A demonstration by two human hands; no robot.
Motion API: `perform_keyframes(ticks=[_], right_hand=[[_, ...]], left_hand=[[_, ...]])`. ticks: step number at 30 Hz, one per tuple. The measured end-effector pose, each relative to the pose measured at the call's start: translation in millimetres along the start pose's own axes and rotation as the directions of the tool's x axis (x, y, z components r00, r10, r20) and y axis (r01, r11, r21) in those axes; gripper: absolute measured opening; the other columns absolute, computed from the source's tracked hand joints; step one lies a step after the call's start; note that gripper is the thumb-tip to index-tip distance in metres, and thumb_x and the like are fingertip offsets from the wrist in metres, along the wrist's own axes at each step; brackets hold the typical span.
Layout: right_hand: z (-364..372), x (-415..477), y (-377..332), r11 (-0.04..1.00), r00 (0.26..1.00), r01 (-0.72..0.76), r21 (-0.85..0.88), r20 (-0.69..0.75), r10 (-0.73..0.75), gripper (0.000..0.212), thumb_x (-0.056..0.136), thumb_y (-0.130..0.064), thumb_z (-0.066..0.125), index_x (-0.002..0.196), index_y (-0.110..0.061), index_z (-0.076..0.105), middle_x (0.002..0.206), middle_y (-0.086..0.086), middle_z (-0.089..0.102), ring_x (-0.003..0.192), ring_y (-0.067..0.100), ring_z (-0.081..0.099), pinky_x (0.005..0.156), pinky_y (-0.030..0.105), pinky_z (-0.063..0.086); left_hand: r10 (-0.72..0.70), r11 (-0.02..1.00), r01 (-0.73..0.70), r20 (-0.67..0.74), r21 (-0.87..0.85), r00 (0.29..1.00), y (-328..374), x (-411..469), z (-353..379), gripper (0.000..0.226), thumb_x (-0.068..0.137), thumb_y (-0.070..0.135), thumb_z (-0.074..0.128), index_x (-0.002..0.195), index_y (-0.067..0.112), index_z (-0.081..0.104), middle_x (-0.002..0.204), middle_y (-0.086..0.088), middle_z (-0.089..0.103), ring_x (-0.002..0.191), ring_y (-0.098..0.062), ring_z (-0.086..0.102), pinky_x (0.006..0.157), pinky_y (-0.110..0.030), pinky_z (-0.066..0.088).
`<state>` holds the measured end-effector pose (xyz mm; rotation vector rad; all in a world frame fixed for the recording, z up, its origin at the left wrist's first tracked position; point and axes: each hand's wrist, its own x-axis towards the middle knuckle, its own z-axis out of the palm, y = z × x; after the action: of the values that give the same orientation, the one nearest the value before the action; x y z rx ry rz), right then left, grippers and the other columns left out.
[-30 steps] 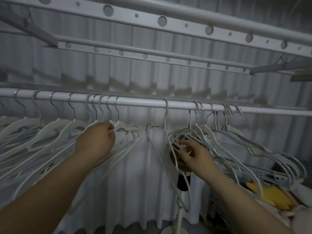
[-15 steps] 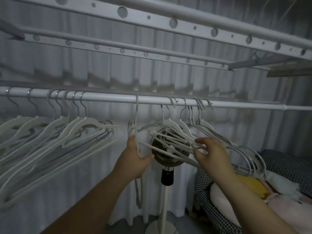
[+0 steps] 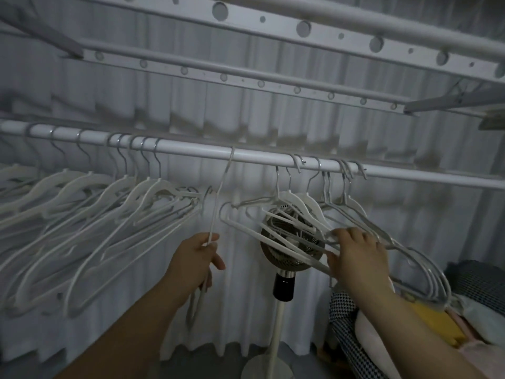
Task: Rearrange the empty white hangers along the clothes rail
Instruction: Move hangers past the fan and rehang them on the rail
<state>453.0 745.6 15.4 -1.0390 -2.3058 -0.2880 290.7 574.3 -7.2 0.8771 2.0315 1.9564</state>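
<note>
A white clothes rail (image 3: 191, 149) crosses the view at chest height. Several empty white hangers (image 3: 90, 212) hang bunched on its left part. A single white hanger (image 3: 222, 190) hangs edge-on near the middle, and my left hand (image 3: 194, 259) is closed around its lower part. To the right hangs a second bunch of white hangers (image 3: 306, 212), tilted down to the right. My right hand (image 3: 358, 255) rests on this bunch, fingers curled over the bars of a few of them.
A standing fan (image 3: 284, 242) on a white pole is behind the right bunch. A checked cushion and piled fabrics (image 3: 426, 324) lie at the lower right. Perforated drying bars (image 3: 273, 26) run overhead. White curtains (image 3: 246, 310) hang behind.
My left hand left the left bunch, moved right and took hold of the single middle hanger. My right hand has stayed on the right bunch. The view has shifted slightly.
</note>
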Motion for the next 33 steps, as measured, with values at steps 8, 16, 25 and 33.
perform_keyframes(ticks=[8, 16, 25, 33], right_hand=[[-2.8, 4.0, -24.3, 0.996, 0.999, 0.003, 0.087, -0.032, -0.001, 0.026, 0.093, -0.022, 0.048, 0.11, -0.013, 0.065, 0.111, 0.009, 0.061, 0.102, 0.03, 0.057, 0.072, 0.034, 0.048], [-14.4, 8.6, -68.0, 0.997, 1.0, -0.02, 0.073, 0.018, 0.019, 0.025, 0.093, -0.023, 0.045, 0.106, -0.018, 0.065, 0.109, 0.007, 0.066, 0.099, 0.027, 0.062, 0.077, 0.031, 0.048], [-9.6, 38.8, -125.1, 0.996, 0.998, -0.042, 0.074, 0.058, 0.038, 0.025, 0.095, -0.011, 0.043, 0.11, -0.011, 0.064, 0.108, 0.01, 0.068, 0.098, 0.026, 0.063, 0.066, 0.024, 0.037], [6.5, 29.5, -142.9, 0.996, 0.945, -0.062, -0.063, 0.317, 0.079, 0.024, 0.091, -0.021, 0.049, 0.103, -0.011, 0.068, 0.102, 0.009, 0.069, 0.087, 0.025, 0.063, 0.068, 0.027, 0.046]], left_hand=[[-0.038, 0.999, 0.038, -0.02, -0.008, 0.999, -7.5, 14.0, -42.5, 0.03, 0.096, 0.008, 0.036, 0.123, 0.003, 0.049, 0.059, -0.009, 0.054, 0.019, -0.006, 0.037, 0.026, -0.01, 0.028], [-0.059, 0.996, 0.067, 0.119, -0.06, 0.991, -7.8, 11.4, -72.9, 0.022, 0.095, 0.008, 0.038, 0.114, 0.013, 0.05, 0.067, -0.008, 0.061, 0.024, -0.007, 0.045, 0.029, -0.015, 0.037], [-0.035, 0.997, 0.047, 0.199, -0.056, 0.979, -11.7, 15.0, -104.8, 0.028, 0.096, 0.008, 0.035, 0.121, 0.006, 0.049, 0.07, -0.009, 0.061, 0.024, -0.007, 0.045, 0.028, -0.013, 0.034], [0.022, 0.999, -0.018, 0.133, -0.029, 0.991, -20.9, 20.9, -120.6, 0.035, 0.091, 0.004, 0.047, 0.124, 0.016, 0.044, 0.084, -0.001, 0.06, 0.043, -0.008, 0.057, 0.034, -0.014, 0.04]])
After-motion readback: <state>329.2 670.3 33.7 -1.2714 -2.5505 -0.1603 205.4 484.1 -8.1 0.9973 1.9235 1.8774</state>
